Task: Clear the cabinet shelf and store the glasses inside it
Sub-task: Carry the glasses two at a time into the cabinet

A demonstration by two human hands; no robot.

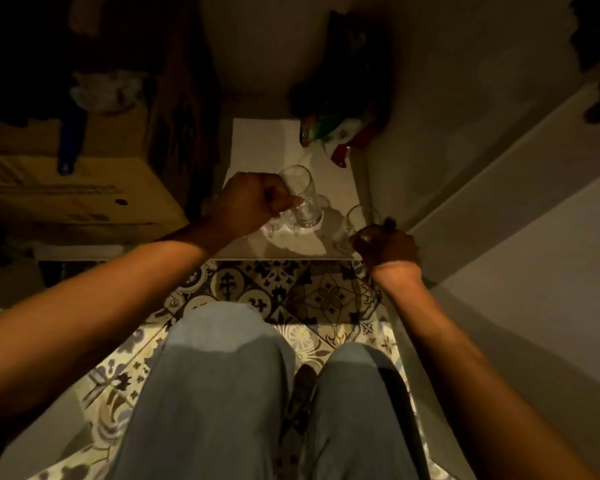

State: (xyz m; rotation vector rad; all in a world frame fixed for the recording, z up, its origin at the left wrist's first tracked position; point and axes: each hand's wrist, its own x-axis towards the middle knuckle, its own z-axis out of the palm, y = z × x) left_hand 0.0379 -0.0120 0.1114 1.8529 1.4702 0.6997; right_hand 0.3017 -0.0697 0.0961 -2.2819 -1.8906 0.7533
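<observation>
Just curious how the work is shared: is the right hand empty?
No, the right hand grips a clear glass at the shelf's right edge.

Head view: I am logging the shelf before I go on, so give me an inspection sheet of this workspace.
Surface: pale cabinet shelf, dimly lit.
Job's things: glass mug held by left hand; second glass at the shelf's right edge.
Clutter: colourful packets at back right.
Grippers: left hand grips the mug; right hand grips the second glass.
Cables: nothing seen.
Surroundings: cardboard box at left, patterned floor tiles.
</observation>
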